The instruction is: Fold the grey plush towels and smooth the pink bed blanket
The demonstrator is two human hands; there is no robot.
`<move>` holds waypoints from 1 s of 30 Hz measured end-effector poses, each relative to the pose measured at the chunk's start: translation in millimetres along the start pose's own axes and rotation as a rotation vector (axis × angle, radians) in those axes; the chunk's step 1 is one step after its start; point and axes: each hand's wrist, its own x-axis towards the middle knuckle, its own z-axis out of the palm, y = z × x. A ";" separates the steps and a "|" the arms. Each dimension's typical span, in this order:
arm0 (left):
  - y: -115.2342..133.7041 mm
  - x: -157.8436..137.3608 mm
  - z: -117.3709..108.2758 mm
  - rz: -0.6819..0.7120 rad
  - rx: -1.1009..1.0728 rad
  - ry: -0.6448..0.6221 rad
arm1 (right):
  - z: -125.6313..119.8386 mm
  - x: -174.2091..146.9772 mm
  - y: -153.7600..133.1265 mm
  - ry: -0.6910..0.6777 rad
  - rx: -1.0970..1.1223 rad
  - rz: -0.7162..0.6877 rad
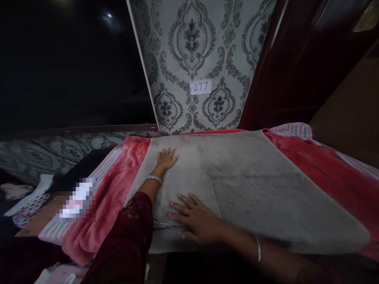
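Damask-patterned wallpaper [192, 108]; plush grey fabric [266, 205] — partly doubled over — beneath spread hands [198, 221]

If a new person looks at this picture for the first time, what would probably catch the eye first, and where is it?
Probably the left hand and right hand, fingers spread over the grey cloth near the middle. Bright red fabric shows to both sides of that cloth. Above, a white label reading 277 stands out on the patterned wall.
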 end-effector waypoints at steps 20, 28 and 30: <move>21.6 -58.0 8.8 0.042 0.011 0.053 | -69.9 88.2 146.4 0.324 -0.292 0.811; 19.6 -60.4 10.6 0.069 -0.015 0.115 | -73.4 90.6 147.5 0.291 -0.303 0.842; 18.8 -62.7 12.2 0.079 -0.023 0.176 | -74.0 86.8 143.3 0.276 -0.294 0.849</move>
